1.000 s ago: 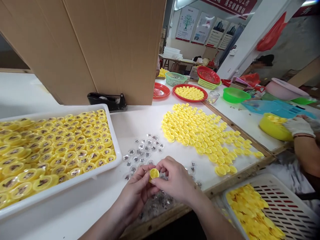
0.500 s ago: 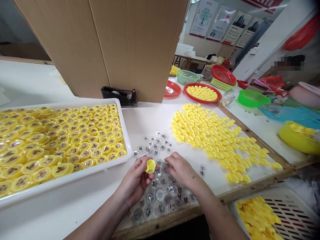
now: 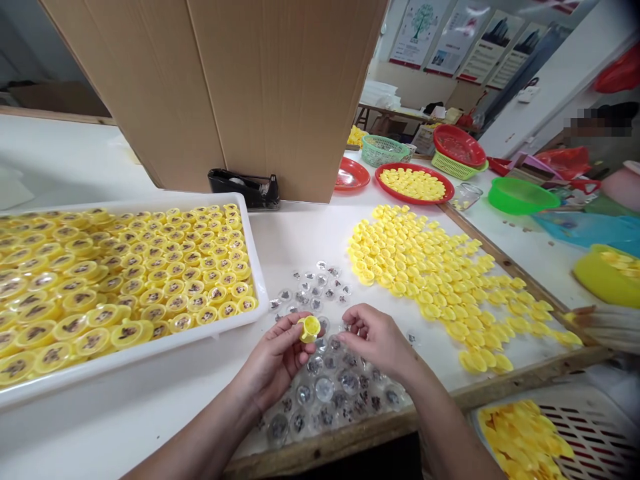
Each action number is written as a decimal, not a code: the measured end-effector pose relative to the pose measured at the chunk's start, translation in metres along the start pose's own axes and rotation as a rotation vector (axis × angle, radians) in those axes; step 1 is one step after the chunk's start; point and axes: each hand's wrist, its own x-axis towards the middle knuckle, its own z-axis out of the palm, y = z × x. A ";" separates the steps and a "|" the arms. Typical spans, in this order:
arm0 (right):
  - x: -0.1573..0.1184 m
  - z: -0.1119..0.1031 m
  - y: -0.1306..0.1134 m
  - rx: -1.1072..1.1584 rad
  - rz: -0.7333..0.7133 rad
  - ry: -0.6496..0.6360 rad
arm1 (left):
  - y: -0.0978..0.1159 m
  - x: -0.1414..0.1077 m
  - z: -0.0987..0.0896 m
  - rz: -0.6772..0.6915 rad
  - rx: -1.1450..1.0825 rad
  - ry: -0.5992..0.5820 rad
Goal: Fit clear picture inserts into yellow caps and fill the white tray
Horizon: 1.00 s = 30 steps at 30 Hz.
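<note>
You've got a round yellow plastic cap (image 3: pixel 309 329) in your left hand (image 3: pixel 273 360), its hollow end tilted up toward you, pinched between thumb and fingers. Your right hand (image 3: pixel 375 340) stands just beside it, fingers loosely curled and narrow, with nothing visible in them. Below both hands, clear round capsules (image 3: pixel 325 389) lie scattered near the desk's (image 3: pixel 300 233) front edge. To your left, a white tray (image 3: pixel 256 267) is packed with yellow caps showing dark printed centres. Farther along the desk, a red plate (image 3: pixel 414 201) holds more yellow caps, and a big loose spread of yellow caps (image 3: pixel 430 280) lies to your right. Beyond the desk's front right corner, a white slotted crate (image 3: pixel 590 427) holds a heap of yellow caps.
</note>
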 end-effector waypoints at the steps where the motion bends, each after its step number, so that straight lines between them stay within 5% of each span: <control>1: -0.004 -0.002 -0.005 0.063 -0.011 0.011 | -0.001 0.000 0.001 -0.008 0.010 -0.010; 5: -0.016 -0.005 -0.024 0.277 -0.139 0.054 | -0.004 -0.003 0.003 -0.036 0.043 -0.063; 13: -0.016 -0.007 -0.044 0.221 -0.372 0.013 | -0.007 -0.004 -0.001 -0.038 0.055 -0.171; 25: -0.020 -0.008 -0.052 0.067 -0.269 -0.062 | -0.014 -0.004 -0.004 -0.051 0.027 -0.259; 30: -0.024 -0.009 -0.050 -0.015 -0.340 -0.073 | -0.014 -0.003 -0.005 -0.051 0.019 -0.252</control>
